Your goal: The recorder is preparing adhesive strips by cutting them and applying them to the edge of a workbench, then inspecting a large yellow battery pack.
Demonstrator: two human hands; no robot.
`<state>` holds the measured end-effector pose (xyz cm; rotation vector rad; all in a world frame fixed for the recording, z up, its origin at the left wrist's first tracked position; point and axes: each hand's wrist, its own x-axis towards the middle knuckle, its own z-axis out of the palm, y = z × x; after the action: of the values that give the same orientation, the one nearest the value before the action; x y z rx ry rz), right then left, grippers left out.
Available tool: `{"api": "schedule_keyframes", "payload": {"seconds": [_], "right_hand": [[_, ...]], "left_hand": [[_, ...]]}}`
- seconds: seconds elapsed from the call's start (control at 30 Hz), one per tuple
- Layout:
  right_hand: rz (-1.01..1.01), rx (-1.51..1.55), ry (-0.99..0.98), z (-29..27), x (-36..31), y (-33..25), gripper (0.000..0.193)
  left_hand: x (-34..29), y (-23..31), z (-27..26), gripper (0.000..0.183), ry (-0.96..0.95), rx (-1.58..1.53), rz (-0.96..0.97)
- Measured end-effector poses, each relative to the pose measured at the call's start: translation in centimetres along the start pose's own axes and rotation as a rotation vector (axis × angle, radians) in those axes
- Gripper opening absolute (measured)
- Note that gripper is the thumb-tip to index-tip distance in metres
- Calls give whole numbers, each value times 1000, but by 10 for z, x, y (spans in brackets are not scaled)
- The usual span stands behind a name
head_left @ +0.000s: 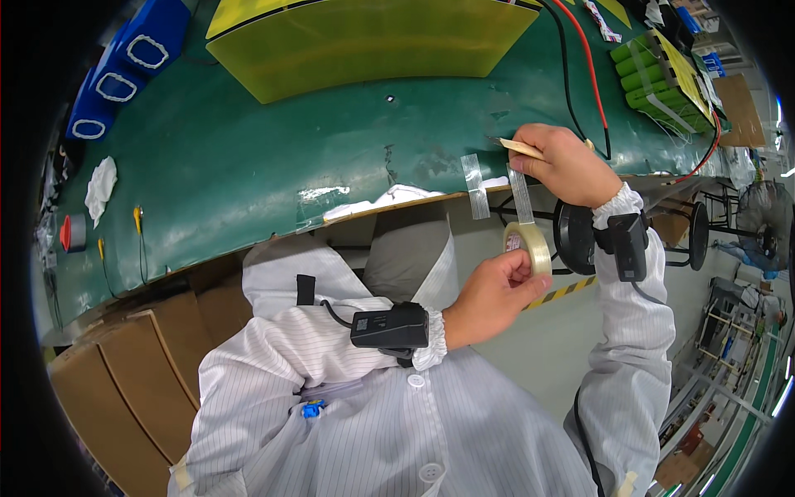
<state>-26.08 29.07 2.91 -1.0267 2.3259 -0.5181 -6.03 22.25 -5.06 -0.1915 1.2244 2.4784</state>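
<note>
My left hand (497,291) is closed round a roll of clear, striped packing tape (539,248), just off the front edge of the green-topped table. From the roll a tape strip (520,197) runs up to the table edge, beneath my right hand (571,164). My right hand grips a slim tool (522,149) with a pale, wood-like handle and a dark pointed tip, which lies over the table top. Its fingers touch or nearly touch the strip's upper end. A separate short tape piece (474,186) sticks to the edge, its lower part hanging free.
A large yellow panelled box (373,50) stands at the back of the table (273,157). Green cylindrical cells (654,83) sit at the right, near red and black cables (590,45). Blue packs (120,70) stand far left. Cardboard boxes (124,364) and a stool (573,238) are below.
</note>
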Motion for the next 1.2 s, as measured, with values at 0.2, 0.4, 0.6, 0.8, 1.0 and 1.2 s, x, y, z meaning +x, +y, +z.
{"api": "schedule_keyframes", "payload": {"seconds": [0.2,0.4,0.6,0.8,1.0,1.2], "right_hand": [[-85,-21,84,8,3,5,20],[-160,-90,217,21,-5,13,18],[80,126,262,23,-7,8,39],[73,55,368,25,-2,14,56],[92,-23,504,33,5,23,58],[77,202,564,37,-28,23,43]], "left_hand": [[-2,5,-6,21,1,15,-33],[-1,7,-5,20,13,75,-45],[-2,5,-7,20,16,86,-50],[-3,4,-6,21,31,96,-28],[-3,12,-4,20,25,109,-39],[-3,9,-7,21,40,98,-108]]}}
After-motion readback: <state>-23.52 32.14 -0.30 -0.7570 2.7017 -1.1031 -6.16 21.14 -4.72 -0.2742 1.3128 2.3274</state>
